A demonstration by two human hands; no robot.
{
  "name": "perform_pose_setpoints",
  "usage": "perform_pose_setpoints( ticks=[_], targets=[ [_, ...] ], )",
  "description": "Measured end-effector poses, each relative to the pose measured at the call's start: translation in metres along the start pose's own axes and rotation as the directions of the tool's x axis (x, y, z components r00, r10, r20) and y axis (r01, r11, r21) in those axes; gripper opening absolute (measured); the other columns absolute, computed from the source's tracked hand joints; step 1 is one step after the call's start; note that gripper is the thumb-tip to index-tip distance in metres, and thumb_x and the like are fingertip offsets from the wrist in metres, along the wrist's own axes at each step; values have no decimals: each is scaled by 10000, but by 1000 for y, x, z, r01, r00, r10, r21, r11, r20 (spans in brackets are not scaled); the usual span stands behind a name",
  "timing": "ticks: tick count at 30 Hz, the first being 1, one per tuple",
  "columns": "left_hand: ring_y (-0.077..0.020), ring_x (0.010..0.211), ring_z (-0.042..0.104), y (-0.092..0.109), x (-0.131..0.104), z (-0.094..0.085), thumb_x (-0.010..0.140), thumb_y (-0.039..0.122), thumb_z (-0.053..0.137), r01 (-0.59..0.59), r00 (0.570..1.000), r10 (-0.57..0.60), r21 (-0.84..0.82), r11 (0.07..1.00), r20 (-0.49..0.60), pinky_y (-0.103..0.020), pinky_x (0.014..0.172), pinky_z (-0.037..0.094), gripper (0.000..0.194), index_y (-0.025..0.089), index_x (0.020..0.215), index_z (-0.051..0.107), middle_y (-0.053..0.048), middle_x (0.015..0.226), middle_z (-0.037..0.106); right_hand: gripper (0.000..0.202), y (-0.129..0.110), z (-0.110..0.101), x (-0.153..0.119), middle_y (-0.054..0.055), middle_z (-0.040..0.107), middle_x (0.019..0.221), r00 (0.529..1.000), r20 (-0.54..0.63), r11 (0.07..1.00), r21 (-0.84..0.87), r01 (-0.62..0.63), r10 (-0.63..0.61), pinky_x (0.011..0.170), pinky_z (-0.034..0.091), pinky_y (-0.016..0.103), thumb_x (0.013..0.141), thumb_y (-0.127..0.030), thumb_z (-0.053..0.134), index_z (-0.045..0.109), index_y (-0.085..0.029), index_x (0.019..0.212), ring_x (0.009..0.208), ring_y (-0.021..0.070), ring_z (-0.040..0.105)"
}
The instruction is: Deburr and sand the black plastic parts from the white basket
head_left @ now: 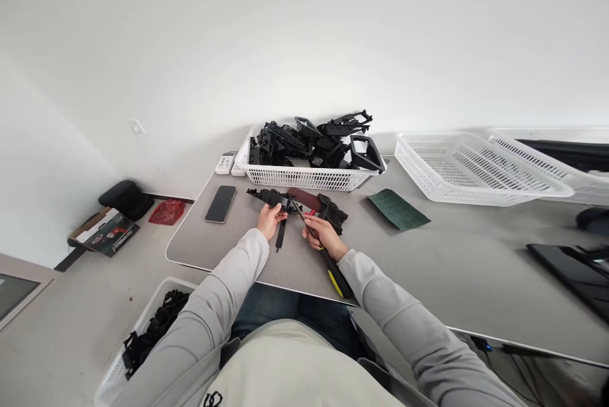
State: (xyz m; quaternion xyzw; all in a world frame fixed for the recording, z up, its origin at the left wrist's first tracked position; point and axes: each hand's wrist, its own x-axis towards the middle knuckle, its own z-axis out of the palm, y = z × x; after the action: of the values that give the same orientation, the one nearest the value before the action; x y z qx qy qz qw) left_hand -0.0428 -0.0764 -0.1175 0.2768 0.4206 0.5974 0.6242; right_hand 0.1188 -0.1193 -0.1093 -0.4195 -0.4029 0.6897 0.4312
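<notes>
My left hand is closed on a black plastic part, which it holds just above the table in front of the full basket. A narrow black strip points down from beside that part. In my right hand is a file with a black and yellow handle; my fingers grip its slim dark shaft, and the tip meets the part's right end. Behind the right hand lie a dark crumpled item and a reddish-brown sheet, partly covered.
A white basket heaped with black plastic parts stands by the wall. A phone lies left, a dark green sheet right. Farther right are another white basket and a black device. A floor basket holds black parts.
</notes>
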Motion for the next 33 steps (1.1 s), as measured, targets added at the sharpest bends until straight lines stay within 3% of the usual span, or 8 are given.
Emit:
perform_pose_setpoints(
  ticks=[4, 9, 13, 20, 26, 28, 30, 33],
  targets=[
    [-84, 505, 576, -2, 0, 1, 589, 305, 829, -29, 999, 29, -8, 1000, -26, -229, 544, 433, 408, 184, 763, 481, 42, 609, 603, 463, 1, 0, 0, -43, 590, 487, 1000, 14, 1000, -19, -2, 2, 293, 213, 202, 714, -378, 647, 566, -132, 1098, 284, 55, 287],
    [-67, 518, 533, -6, -3, 4, 467, 183, 860, -114, 988, 117, 37, 993, -99, -210, 541, 383, 561, 207, 851, 452, 85, 634, 604, 492, 2, 0, 1, -49, 590, 489, 1000, 17, 1000, -20, -3, 3, 291, 216, 203, 695, -404, 659, 549, -139, 1095, 282, 56, 291],
    [-84, 564, 553, -6, -7, 5, 480, 192, 830, -148, 985, 155, 77, 986, -81, -224, 579, 412, 512, 202, 847, 472, 68, 646, 621, 462, 0, -2, -1, -51, 588, 489, 1000, 2, 1000, -5, 5, -5, 288, 211, 199, 671, -426, 678, 537, -160, 1022, 281, 50, 286],
    [-90, 548, 571, 0, -7, 3, 505, 236, 769, -13, 999, 13, 8, 1000, 52, -224, 546, 429, 304, 165, 698, 545, 40, 588, 567, 372, -2, -7, -7, -93, 523, 479, 1000, -24, 997, -71, -6, 5, 281, 205, 190, 659, -437, 698, 487, -198, 851, 265, 28, 268],
    [-102, 549, 583, 1, -5, -3, 526, 219, 744, 69, 994, -68, -9, 998, 83, -246, 562, 459, 246, 168, 687, 565, 25, 611, 595, 471, 0, -12, -16, -67, 566, 617, 991, -131, 946, -323, -12, -32, 306, 307, 236, 713, -475, 631, 483, -189, 1057, 298, 70, 381],
    [-108, 557, 584, 2, -6, -4, 548, 221, 735, 84, 992, -83, -6, 996, 95, -260, 575, 467, 236, 170, 712, 574, 19, 631, 606, 459, -3, -17, -19, -42, 580, 675, 984, -175, 889, -456, -48, -36, 352, 375, 269, 761, -458, 572, 485, -180, 1115, 327, 92, 438],
    [-111, 560, 582, 3, -7, -5, 559, 230, 731, 102, 990, -102, -4, 995, 101, -266, 578, 468, 229, 170, 713, 572, 13, 634, 612, 416, -9, -23, -20, -13, 603, 702, 976, -208, 767, -636, -88, -60, 433, 430, 299, 811, -417, 508, 511, -163, 1140, 385, 126, 513],
    [-113, 562, 581, 3, -9, -5, 556, 227, 732, 121, 988, -119, -8, 993, 97, -264, 571, 465, 224, 167, 715, 587, 4, 638, 626, 341, -18, -30, -20, 34, 655, 725, 977, -182, 441, -890, -116, -109, 585, 457, 318, 833, -320, 490, 585, -159, 1117, 600, 204, 646]
  ],
)
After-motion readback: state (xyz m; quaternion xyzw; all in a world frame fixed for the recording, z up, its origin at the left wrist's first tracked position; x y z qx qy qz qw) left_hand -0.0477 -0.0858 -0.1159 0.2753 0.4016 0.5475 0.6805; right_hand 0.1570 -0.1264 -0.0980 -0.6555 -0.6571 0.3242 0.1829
